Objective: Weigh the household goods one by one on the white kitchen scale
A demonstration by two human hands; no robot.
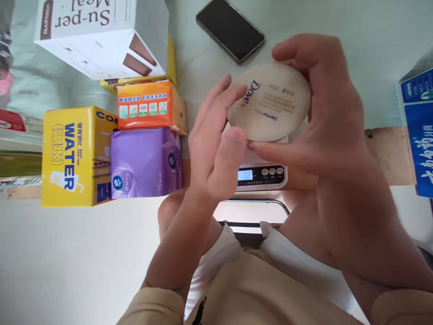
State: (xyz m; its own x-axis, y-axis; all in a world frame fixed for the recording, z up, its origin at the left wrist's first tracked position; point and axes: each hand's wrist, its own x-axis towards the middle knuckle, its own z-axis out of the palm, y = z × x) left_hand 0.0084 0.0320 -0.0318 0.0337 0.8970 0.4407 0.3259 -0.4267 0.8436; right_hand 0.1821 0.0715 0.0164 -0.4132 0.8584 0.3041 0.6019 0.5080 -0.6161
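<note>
A round cream jar marked Dove is held up with its pale printed face toward me. My right hand grips it from the right, fingers at the far edge and thumb along the near edge. My left hand is at the jar's left side, fingers stretched out; its index finger and thumb overlap the jar's edge, and I cannot tell how firmly they touch. Below the jar, partly hidden by it and my hands, is a white digital scale with a lit display.
A dark phone lies beyond the jar. To the left stand a white Su-per Meal box, an orange soap pack, a purple tissue pack and a yellow box. A blue box is at the far right.
</note>
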